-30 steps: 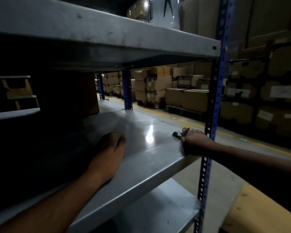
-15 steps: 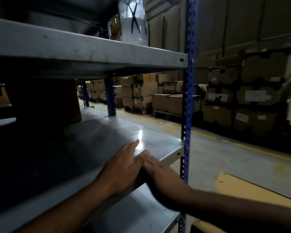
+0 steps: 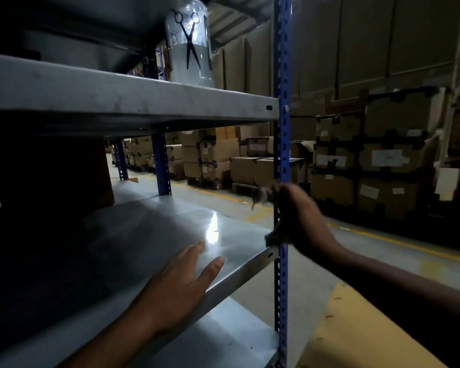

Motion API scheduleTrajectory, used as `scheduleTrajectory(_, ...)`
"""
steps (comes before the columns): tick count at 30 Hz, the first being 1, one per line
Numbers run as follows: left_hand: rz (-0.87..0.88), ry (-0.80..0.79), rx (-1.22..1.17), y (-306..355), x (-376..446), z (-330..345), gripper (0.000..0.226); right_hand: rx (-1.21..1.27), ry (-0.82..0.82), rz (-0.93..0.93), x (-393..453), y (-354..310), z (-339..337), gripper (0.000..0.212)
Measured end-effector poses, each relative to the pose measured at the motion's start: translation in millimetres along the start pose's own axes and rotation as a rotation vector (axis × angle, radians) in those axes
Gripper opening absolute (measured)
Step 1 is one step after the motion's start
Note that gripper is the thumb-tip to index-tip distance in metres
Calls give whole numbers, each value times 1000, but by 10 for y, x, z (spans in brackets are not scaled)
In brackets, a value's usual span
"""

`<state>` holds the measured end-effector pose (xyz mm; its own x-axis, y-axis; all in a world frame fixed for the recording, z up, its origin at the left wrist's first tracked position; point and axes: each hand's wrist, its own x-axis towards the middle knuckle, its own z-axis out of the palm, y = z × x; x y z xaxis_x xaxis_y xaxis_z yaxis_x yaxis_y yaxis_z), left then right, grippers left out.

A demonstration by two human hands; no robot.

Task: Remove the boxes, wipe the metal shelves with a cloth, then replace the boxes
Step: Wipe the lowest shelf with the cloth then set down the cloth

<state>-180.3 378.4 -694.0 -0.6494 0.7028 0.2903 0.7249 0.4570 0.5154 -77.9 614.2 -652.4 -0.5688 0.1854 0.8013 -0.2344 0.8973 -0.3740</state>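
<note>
Middle metal shelf (image 3: 149, 235): bare; my left hand (image 3: 181, 285) lay flat on its front edge, fingers straight; my right hand (image 3: 300, 216) gripped a dark cloth (image 3: 272, 235) against the blue upright (image 3: 282, 128) at the shelf's corner; clear container (image 3: 189, 49) on the shelf above; stacked boxes (image 3: 369, 160) well apart across the aisle.
</note>
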Motion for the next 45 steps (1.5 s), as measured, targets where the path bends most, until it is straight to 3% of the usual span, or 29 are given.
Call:
scheduleTrajectory(3, 4, -22, 37, 22, -5, -1, 85, -270, 335, -142, 461, 46, -267, 35)
scheduleTrajectory(5, 4, -35, 42, 12, -1, 3, 88, -390, 393, -179, 664, 133, -351, 47)
scheduleTrajectory(9, -11, -51, 17, -34, 12, 21, 103, -303, 29, -53, 296, 405, -73, 86)
scheduleTrajectory(14, 11, -10, 1, -73, 33, 41, 121, -306, -119, 58, -649, 690, 285, 110)
scheduleTrajectory(17, 12, -12, 30, -66, 30, 44, 111, -333, -75, 101, -609, 559, 341, 99)
scheduleTrajectory(21, 1, -26, 14, -38, 21, 25, 99, -326, 165, 87, 147, 266, 204, 75)
scheduleTrajectory(25, 10, -8, -17, -60, 40, 17, 105, -386, 360, 71, 714, 155, 68, 69)
scheduleTrajectory(28, 11, 10, -39, -66, 43, 23, 106, -515, 277, -21, 350, 336, 169, 75)
scheduleTrajectory(31, 6, -2, -40, -86, 51, 38, 106, -591, 30, -50, -258, 504, 206, 90)
scheduleTrajectory(34, 9, -8, -37, -78, 36, 35, 105, -650, -168, -213, -473, 481, 173, 75)
scheduleTrajectory(38, 0, 12, -76, -72, 33, 17, 100, -789, -25, -466, 199, 394, -59, 59)
scheduleTrajectory(41, -10, -1, -128, -102, 58, 19, 102, -1043, 41, -576, 810, 283, -333, 55)
scheduleTrajectory(43, -7, 11, -129, -105, 67, 24, 100, -1273, 24, -578, 933, 213, -374, 47)
scheduleTrajectory(45, -9, 34, -127, -92, 66, 23, 90, -1419, -109, -556, 800, 229, -269, 36)
